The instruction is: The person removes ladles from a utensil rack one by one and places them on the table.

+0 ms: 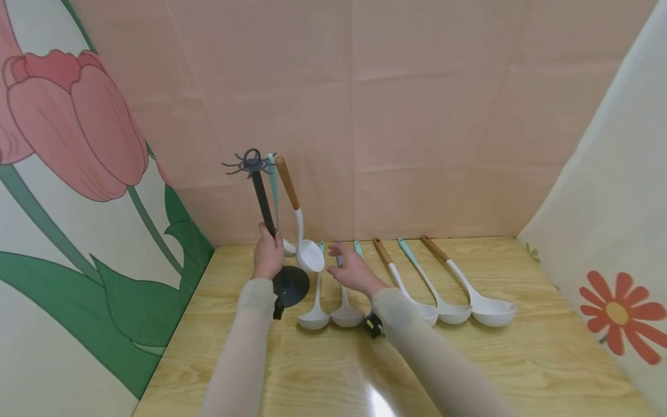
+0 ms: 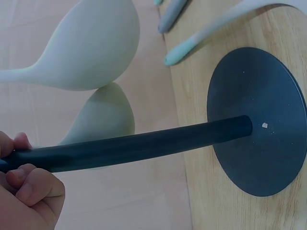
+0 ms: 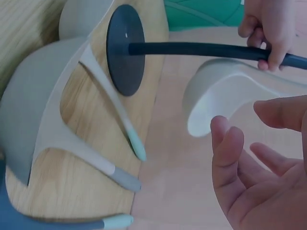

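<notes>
My left hand (image 1: 268, 255) grips the black pole (image 2: 129, 148) of a utensil stand, which has a ring of hooks (image 1: 252, 164) on top and a round base (image 2: 259, 120) on the table. From the hooks hang a white ladle with a brown handle (image 1: 288, 184) and one with a teal handle (image 1: 273, 185); their bowls overlap in the head view. My right hand (image 1: 356, 272) holds nothing, its fingers loosely bent and thumb apart, above the lying ladles. Below it are a grey-handled ladle (image 3: 91, 158) and a blue ladle with a teal tip (image 3: 62, 224), partly hidden.
Left of these lies a teal-handled ladle (image 1: 315, 318). To the right lie a brown-handled ladle (image 1: 428, 313), a teal-handled one (image 1: 453, 313) and a larger brown-handled one (image 1: 494, 311). Behind the wooden table (image 1: 312, 370) hangs a pink cloth (image 1: 417, 116).
</notes>
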A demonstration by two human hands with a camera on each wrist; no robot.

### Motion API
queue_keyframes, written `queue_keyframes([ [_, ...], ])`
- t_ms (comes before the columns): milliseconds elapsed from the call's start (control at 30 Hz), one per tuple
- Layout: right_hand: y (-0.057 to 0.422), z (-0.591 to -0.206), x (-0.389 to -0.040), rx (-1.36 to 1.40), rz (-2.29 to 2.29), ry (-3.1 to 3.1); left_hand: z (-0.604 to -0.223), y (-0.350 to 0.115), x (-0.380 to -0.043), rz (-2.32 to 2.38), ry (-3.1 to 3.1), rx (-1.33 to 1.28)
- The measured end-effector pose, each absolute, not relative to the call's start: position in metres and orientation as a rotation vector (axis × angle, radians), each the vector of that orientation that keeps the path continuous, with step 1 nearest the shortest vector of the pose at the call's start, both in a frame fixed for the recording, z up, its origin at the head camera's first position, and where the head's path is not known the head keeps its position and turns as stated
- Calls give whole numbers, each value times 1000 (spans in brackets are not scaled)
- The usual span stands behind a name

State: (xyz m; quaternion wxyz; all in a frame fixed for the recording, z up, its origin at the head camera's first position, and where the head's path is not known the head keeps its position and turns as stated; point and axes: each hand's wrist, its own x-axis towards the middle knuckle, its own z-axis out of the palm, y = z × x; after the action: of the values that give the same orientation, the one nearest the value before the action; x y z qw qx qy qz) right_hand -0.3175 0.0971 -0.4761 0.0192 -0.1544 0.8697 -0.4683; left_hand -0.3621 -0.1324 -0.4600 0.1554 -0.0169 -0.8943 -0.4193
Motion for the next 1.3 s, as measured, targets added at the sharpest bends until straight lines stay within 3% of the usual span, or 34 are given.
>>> queue_keyframes([
  [567, 70, -456, -333, -547, -1522, 2513, -459, -133, -360, -1180, -2565, -46],
  [1300, 48, -464, -344, -566, -1644, 2366, -462, -134, -362, -1197, -2555, -47],
])
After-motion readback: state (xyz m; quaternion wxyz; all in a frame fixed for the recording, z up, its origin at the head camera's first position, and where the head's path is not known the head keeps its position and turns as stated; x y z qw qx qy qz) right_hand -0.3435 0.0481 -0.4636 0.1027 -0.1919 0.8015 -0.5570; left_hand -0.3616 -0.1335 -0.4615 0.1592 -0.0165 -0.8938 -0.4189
